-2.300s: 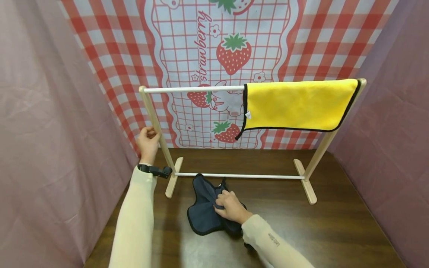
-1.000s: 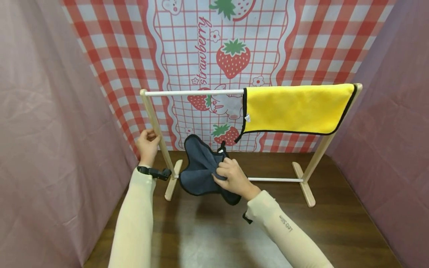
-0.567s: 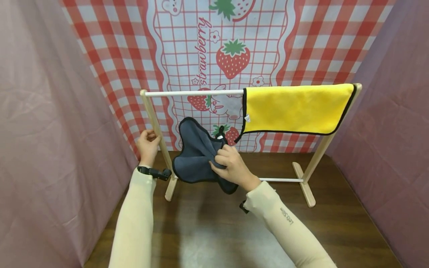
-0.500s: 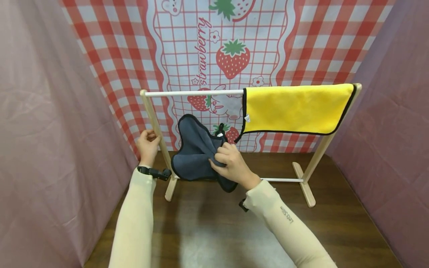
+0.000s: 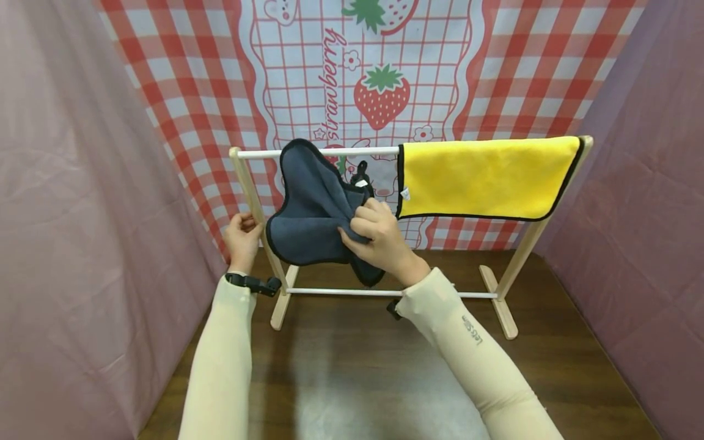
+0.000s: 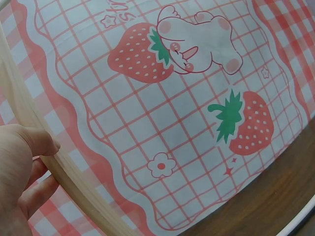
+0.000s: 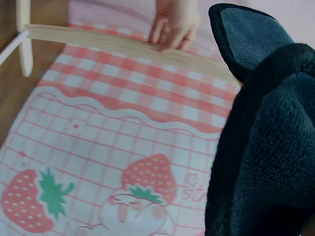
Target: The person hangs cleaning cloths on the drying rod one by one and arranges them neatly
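Observation:
In the head view my right hand (image 5: 379,235) pinches a dark blue-grey towel (image 5: 308,201) with black edging, bunched at its right side. The towel hangs in the air, its upper lobe in front of the white top bar (image 5: 352,151) of a wooden towel rack. A black loop with a white tag (image 5: 360,183) sticks up beside my fingers. My left hand (image 5: 242,239) holds the rack's left post (image 5: 250,189). In the left wrist view the thumb and fingers lie on either side of that post (image 6: 74,182). The towel (image 7: 275,142) fills the right side of the right wrist view.
A yellow towel (image 5: 489,177) with black edging hangs over the right half of the top bar. A lower white bar (image 5: 352,292) joins the rack's feet on the brown table (image 5: 352,379). A strawberry-print cloth (image 5: 379,36) hangs behind; pink curtains (image 5: 71,214) stand at both sides.
My right hand has lifted the dark towel from the table, up past the lower bar to the height of the top bar. My left hand has stayed on the post.

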`<state>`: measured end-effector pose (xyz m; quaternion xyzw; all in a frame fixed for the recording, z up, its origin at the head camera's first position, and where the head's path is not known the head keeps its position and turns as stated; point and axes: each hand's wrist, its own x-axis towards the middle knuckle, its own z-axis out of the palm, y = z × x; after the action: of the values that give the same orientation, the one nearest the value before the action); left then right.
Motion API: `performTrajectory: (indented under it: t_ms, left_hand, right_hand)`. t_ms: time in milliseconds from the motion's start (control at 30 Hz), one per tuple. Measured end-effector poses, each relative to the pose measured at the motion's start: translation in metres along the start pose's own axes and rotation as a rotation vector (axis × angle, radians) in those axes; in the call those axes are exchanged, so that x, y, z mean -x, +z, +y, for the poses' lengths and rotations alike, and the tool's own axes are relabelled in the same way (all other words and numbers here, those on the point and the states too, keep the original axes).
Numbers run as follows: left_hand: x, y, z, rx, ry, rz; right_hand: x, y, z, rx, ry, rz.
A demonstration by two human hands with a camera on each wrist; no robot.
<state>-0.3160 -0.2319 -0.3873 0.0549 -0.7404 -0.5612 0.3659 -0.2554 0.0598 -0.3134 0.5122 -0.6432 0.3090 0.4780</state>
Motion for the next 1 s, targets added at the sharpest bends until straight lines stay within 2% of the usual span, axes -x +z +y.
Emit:
performTrajectory:
  t_ms: [267, 733, 1000]
  left_hand:
    - [-0.001, 0.001, -0.002, 0.034, -0.006, -0.016]
    - [0.001, 0.000, -0.001, -0.019, 0.007, 0.001]
    - [0.002, 0.000, 0.001, -0.007, 0.011, 0.003]
  right_hand:
    - [-0.031, -0.012, 0.005, 0.035, -0.056, 0.027]
    - [-0.073, -0.025, 0.009, 0.046, -0.118, 0.072]
    - [-0.092, -0.027, 0.016, 0.054, -0.118, 0.119]
